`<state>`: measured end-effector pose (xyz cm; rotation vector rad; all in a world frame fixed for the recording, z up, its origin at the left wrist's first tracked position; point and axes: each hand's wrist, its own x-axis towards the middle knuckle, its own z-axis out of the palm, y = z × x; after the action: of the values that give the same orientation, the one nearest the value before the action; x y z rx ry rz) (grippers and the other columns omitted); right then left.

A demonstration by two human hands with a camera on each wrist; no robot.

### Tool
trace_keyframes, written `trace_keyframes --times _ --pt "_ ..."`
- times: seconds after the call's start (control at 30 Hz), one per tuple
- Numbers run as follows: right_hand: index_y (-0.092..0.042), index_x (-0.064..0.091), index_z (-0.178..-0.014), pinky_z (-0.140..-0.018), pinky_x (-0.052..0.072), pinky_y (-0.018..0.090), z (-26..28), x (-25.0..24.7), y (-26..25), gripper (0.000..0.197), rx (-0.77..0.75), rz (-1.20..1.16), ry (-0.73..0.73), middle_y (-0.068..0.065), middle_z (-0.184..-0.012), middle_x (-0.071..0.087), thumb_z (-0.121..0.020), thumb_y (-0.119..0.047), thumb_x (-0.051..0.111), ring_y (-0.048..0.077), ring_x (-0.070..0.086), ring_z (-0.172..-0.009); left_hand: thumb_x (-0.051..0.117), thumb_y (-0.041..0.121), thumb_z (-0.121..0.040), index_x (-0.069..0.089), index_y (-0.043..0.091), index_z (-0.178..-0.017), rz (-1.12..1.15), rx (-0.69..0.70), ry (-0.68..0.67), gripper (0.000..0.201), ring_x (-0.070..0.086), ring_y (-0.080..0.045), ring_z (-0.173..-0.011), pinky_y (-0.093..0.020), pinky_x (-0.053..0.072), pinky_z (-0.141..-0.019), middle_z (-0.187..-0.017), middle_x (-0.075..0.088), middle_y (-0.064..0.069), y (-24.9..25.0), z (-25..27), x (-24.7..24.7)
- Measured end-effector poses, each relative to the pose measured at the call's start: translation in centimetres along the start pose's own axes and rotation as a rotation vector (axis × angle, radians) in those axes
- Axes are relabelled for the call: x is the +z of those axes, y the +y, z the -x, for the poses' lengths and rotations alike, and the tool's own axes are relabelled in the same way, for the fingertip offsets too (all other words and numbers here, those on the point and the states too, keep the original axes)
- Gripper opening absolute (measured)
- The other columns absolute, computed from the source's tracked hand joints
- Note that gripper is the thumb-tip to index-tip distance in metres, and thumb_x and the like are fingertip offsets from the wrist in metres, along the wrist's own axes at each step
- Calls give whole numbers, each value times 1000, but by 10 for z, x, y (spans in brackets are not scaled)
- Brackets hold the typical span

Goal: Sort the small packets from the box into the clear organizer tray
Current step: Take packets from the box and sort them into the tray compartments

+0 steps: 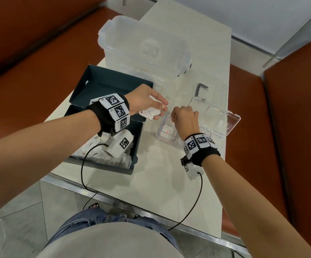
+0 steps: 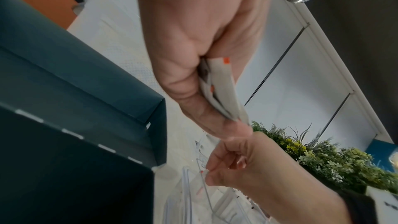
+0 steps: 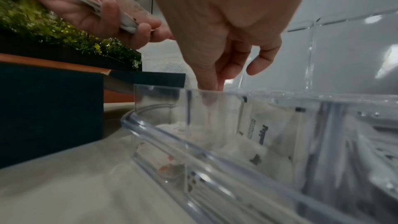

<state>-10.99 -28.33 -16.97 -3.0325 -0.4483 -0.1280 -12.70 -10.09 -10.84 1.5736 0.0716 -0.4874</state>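
My left hand (image 1: 159,110) holds a small stack of white packets (image 1: 150,114) between thumb and fingers, just right of the dark teal box (image 1: 132,164). The same stack (image 2: 221,91) shows red marks in the left wrist view. My right hand (image 1: 174,116) pinches one thin packet (image 2: 204,171) and dips it into the near-left compartment of the clear organizer tray (image 1: 159,135). Seen through the tray wall (image 3: 183,140), that packet (image 3: 207,113) hangs edge-on below my fingertips (image 3: 210,83). Other packets (image 3: 269,125) lie in the tray. More packets (image 1: 95,153) fill the box.
A large clear lidded container (image 1: 145,49) stands at the back of the table. The organizer's open lid (image 1: 218,116) lies to the right, with a grey clip (image 1: 200,92) behind it. Orange benches flank the table; cables hang from both wrists over the front edge.
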Motion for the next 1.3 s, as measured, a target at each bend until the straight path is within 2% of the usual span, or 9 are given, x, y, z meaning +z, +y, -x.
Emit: trace_keyframes --times 0.23,0.5,0.63,0.73,0.83,0.9,1.03,1.17,1.3 --pt "-8 57 -103 -77 29 36 1 -2 -1 17 20 71 13 10 -100 58 -88 0 56 29 48 -98 70 2 -86 67 -6 -109 -1 5 21 24 72 -21 -77 -31 60 -62 -89 72 -14 0 1 -2" --pt "-9 57 -108 -87 33 38 8 -18 2 16 44 -54 -6 9 -105 57 -93 -16 57 28 50 -102 56 6 -97 64 -7 -113 151 -77 51 22 71 -21 -73 -31 59 -63 -97 71 -15 3 4 0" --pt "-13 62 -98 -70 43 22 12 -39 -9 15 171 -576 186 1 -80 63 -91 -26 60 15 59 -74 43 -2 -98 56 -7 -122 233 -119 32 27 69 -29 -84 -34 61 -66 -109 66 -20 7 7 2" --pt "-19 62 -103 -63 50 21 15 -53 -24 29 332 -917 51 -3 -77 68 -86 -42 66 12 65 -69 44 -4 -98 53 -3 -128 232 -99 17 31 67 -33 -100 -42 58 -86 -121 62 -24 9 6 7" --pt "-17 61 -98 -61 54 28 17 -58 -29 24 394 -1120 -61 -1 -74 68 -82 -28 75 11 68 -63 53 5 -98 54 7 -132 195 -69 10 34 62 -30 -105 -48 49 -101 -128 60 -23 10 6 14" --pt "-15 62 -97 -63 53 30 18 -61 -26 18 419 -1197 -34 3 -75 68 -83 -14 74 16 68 -65 53 7 -98 54 9 -133 237 -68 9 34 64 -27 -104 -43 53 -96 -126 63 -18 11 6 16" --pt "-13 64 -103 -62 51 29 22 -66 -18 22 436 -1277 -32 16 -89 69 -84 -3 69 23 66 -71 45 -11 -93 52 7 -132 327 -87 -57 43 65 -28 -104 -36 57 -85 -124 64 -17 12 8 17" --pt "-7 66 -107 -61 51 27 22 -72 -10 19 478 -1298 -31 8 -82 68 -87 -9 66 16 62 -65 55 -12 -91 52 3 -131 302 -53 -47 44 68 -32 -98 -41 60 -76 -123 61 -20 12 8 23" --pt "0 64 -101 -60 52 26 25 -82 0 15 508 -1309 64 6 -78 65 -88 -6 66 15 62 -61 66 -10 -84 58 3 -122 227 4 -36 41 73 -28 -87 -34 61 -63 -109 69 -19 9 9 27"
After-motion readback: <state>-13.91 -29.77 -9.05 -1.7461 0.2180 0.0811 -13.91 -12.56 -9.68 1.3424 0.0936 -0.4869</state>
